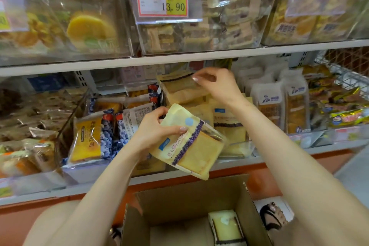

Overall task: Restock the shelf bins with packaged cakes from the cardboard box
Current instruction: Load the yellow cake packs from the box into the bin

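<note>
Seen from the head camera, the left hand [157, 132] has its grip closed on a pale yellow plastic cake packet with a purple stripe [191, 146]. The thumb lies over the front face and the fingers are curled behind the top corner. The packet hangs tilted, down and to the right of that grip, above the open brown cardboard box [191, 199].

Up and to the right, the right hand [217, 86] pinches the top edge of a cream cake packet with a dark stripe [177, 88]. That packet leans at the back of the clear plastic shelf bin [242, 149], just left of the fingertips, with matching packets stacked below the grip.

The left grip looks the weaker one. It holds a slick wrapper by one corner while the heavy cake end hangs free, so the packet could slide out and drop into the box or strike the shelf edge, denting the soft sponge. Squeezing harder to prevent that could crush the cake.

On the right, tugging the rear packet may drag the ones beneath it forward over the bin's low front lip. The blue berry-print packets [111, 138] stand just left of the left grip, and a careless sweep of the wrist could topple them.

A further yellow packet [225, 223] lies in the box below both grips, so restocking appears unfinished.
</note>
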`<state>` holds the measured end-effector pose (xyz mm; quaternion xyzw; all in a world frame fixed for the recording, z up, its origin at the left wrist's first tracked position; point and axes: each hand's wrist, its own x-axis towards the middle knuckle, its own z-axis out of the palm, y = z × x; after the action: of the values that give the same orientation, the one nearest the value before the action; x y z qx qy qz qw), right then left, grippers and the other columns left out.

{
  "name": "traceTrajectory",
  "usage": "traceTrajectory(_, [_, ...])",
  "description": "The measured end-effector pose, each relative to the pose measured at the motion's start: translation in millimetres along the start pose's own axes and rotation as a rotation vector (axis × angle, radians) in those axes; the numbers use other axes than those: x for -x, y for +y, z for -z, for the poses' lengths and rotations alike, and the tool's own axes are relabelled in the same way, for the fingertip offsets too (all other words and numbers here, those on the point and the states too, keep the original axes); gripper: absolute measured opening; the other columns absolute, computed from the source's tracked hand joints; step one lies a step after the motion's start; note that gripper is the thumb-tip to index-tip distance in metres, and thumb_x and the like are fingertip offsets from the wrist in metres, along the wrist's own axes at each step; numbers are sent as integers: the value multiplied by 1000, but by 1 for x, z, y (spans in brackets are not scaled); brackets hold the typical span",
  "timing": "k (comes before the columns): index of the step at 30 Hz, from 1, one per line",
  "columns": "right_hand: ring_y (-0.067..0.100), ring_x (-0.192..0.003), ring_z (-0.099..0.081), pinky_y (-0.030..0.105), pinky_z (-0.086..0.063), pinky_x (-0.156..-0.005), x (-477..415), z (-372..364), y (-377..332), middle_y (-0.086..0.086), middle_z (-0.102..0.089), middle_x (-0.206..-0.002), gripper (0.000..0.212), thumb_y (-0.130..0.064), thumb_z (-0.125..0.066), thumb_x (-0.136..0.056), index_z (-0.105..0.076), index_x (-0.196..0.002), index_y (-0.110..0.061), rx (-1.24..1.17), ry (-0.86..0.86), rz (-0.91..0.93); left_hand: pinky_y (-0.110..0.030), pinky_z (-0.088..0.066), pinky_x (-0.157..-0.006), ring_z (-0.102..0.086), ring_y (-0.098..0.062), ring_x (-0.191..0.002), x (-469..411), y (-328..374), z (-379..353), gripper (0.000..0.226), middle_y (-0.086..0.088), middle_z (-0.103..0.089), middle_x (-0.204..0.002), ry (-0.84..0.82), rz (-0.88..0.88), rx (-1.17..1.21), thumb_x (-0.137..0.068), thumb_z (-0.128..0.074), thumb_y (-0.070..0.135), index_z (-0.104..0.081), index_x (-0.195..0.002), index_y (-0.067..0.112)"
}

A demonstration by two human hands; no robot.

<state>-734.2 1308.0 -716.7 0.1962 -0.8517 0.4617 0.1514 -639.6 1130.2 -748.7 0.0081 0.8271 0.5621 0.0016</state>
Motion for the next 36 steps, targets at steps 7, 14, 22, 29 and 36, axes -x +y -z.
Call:
traceTrajectory(7, [-3,-109,-56,17,-50,-83,77,44,-5,-20,-55,-122,64,-28,-76,-74,-43,-125,-49,-166,-660,-177,-26,-55,-63,-68,-13,-78,-2,13,-6,44,-1,-69,-93,-34,-38,104,-68,-81,21,-57,-105,20])
traceTrajectory(14, [7,-92,-64,20,-50,-75,102,74,27,-8,-67,-101,42,-9,-77,-74,-59,-107,-29,-127,-365,-248,-22,-53,-73,-64,-13,-97,-24,30,-42,53,-2,-65,-110,-49,-132,213,-75,-77,30,-46,-118,24])
traceTrajectory(22, [11,-90,-64,29,-52,-83,90,80,55,-6,-66,-97,32,-7,-70,-81,-58,-105,-22,-263,116,-364,-25,-50,-89,-59,-10,-101,-25,12,-76,45,0,-60,-109,29,-302,22,-86,-64,19,-40,-123,14])
traceTrajectory(29, [21,-114,-57,36,-45,-99,87,54,63,3,-61,-120,51,-13,-75,-78,-51,-123,-19,-86,73,-437,-28,-47,-92,-52,-9,-107,-19,-2,-85,52,5,-53,-123,26,-366,-195,-86,-64,21,-41,-132,17])
traceTrajectory(36, [25,-96,-59,31,-40,-72,109,66,61,6,-64,-100,40,-33,-72,-81,-55,-110,-13,509,184,-370,-36,-44,-100,-46,-9,-116,-16,-11,-83,42,4,-45,-128,-27,-424,-277,-86,-63,22,-52,-126,24])
